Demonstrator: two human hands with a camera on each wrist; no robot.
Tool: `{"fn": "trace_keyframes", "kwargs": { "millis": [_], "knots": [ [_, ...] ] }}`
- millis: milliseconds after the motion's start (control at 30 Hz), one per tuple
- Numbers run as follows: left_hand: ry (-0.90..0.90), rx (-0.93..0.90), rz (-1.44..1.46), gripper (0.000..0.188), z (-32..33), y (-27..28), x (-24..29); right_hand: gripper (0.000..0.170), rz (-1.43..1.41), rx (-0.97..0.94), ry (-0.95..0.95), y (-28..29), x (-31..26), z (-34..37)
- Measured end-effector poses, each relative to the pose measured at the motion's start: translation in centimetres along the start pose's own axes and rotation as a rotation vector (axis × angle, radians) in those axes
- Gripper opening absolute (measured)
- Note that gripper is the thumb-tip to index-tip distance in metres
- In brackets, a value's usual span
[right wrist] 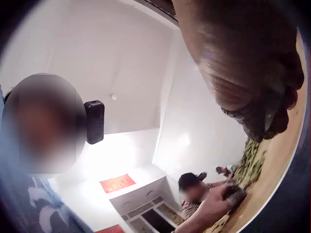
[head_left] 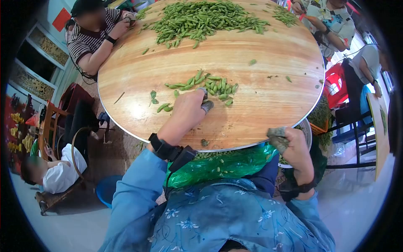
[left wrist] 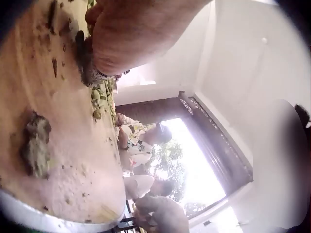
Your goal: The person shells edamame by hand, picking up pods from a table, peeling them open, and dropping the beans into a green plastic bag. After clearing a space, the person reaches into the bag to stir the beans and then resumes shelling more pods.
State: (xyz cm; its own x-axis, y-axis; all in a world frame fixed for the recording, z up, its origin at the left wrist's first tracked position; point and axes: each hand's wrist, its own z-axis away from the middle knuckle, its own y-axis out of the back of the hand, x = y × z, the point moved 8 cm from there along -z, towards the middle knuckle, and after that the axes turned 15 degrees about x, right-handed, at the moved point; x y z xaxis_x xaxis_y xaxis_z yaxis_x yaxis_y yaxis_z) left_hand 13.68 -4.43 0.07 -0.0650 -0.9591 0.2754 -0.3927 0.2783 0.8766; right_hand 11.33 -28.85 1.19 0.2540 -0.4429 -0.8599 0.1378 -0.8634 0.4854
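Note:
My left hand (head_left: 189, 110) reaches down over the table to a small heap of green soybean pods (head_left: 220, 88). Grey wraps cover its thumb and a finger, and these tips sit right at the heap's near edge. In the left wrist view the hand's underside hides its fingertips. My right hand (head_left: 297, 149) is raised at the table's right front edge, with its fingers curled in. A grey-green wrap (head_left: 278, 138) covers its thumb, pressed close to the curled fingers in the right wrist view. More pods (head_left: 184, 85) lie left of the small heap.
A large pile of pods (head_left: 201, 21) covers the round table's far side. Shelled beans lie in a green plastic bag (head_left: 218, 170) on the lap; a basin (head_left: 308, 132) stands partly under my right hand. Other people sit around the table (head_left: 268, 101).

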Motion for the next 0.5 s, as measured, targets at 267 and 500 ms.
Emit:
{"fn": "trace_keyframes", "kwargs": {
  "millis": [267,500],
  "knots": [
    [0.548,-0.064,1.230,0.019,4.8,2.2,1.1,0.024,-0.559,-0.240,-0.158,-8.2,-3.0,-1.6],
    [0.459,-0.063,1.306,0.020,6.1,2.7,3.6,0.020,-0.737,-0.245,-0.151,-9.6,-3.9,-1.8]
  ]
}}
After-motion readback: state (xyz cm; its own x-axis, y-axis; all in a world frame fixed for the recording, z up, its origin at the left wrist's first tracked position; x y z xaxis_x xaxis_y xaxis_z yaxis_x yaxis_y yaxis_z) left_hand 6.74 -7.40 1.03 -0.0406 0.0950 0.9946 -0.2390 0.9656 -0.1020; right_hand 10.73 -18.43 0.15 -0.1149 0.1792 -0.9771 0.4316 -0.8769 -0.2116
